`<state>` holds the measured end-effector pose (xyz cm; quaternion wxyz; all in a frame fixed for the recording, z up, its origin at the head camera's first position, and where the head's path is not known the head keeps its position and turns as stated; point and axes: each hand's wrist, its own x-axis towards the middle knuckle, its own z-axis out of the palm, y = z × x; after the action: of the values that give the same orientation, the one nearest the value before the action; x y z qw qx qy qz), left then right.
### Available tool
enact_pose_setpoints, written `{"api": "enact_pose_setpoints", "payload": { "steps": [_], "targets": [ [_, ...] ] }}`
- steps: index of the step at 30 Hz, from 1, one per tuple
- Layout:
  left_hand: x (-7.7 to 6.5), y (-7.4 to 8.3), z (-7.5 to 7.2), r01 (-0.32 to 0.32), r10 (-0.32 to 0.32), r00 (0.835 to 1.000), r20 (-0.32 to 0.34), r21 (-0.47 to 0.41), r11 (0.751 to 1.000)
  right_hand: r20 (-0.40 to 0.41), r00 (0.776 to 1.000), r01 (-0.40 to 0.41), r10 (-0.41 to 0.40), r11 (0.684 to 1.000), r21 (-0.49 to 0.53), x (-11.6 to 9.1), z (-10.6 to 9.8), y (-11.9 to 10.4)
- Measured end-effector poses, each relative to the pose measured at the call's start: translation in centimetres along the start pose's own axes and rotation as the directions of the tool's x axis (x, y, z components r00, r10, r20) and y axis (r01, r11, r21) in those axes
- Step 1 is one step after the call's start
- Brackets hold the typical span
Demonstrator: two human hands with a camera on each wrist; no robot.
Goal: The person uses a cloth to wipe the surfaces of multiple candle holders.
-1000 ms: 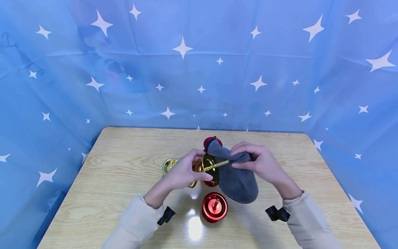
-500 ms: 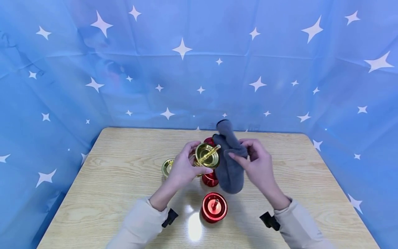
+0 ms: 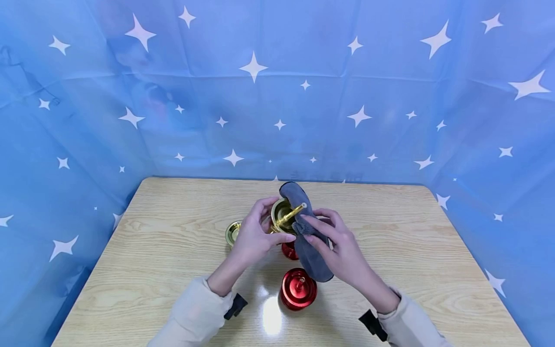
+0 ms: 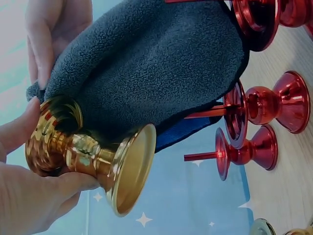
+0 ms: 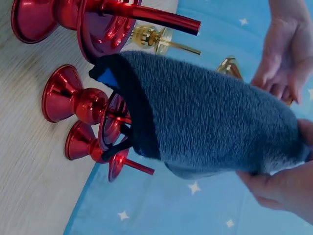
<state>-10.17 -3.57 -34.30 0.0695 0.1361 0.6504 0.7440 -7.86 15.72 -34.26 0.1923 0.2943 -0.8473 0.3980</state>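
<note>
My left hand grips a gold candlestick round its body, above the table. Its dish and thin upright tube face up and lean right in the head view; in the left wrist view its flared base points away from the palm. My right hand pinches a bunched grey cloth with dark edging. The bunched part lies right at the dish's rim beside the tube, and the rest hangs down. In the left wrist view the cloth spreads behind the candlestick.
A red candlestick stands on the wooden table nearest the body. Another red one stands behind it, partly hidden; a third red one shows in the left wrist view. A gold candlestick stands left of my left hand.
The right hand has moved left with the cloth, bringing its bunched part against the dish. The gold candlestick has tipped more upright since one second ago and risen slightly in view.
</note>
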Motion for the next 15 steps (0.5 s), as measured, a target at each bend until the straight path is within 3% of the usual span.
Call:
{"api": "enact_pose_setpoints", "payload": {
  "steps": [5,10,12,15],
  "targets": [
    [-0.1,0.2,0.1,-0.01,0.007,0.996,0.085,0.034,0.999,-0.013,1.0,0.017,-0.017,1.0,-0.012,0.5,-0.8,0.4],
    [0.1,0.3,0.0,-0.004,-0.011,0.971,0.239,0.059,0.998,0.06,0.998,0.024,-0.022,0.999,-0.029,1.6,-1.9,1.1],
    [0.2,0.3,0.1,0.012,-0.026,0.966,0.257,0.057,0.998,0.081,0.996,0.033,-0.029,0.999,-0.038,1.9,-2.0,1.4],
    [0.2,0.3,0.1,0.03,-0.045,0.974,0.222,0.07,0.997,0.083,0.996,0.044,-0.04,0.998,-0.052,1.8,-1.9,1.4]
  ]
}}
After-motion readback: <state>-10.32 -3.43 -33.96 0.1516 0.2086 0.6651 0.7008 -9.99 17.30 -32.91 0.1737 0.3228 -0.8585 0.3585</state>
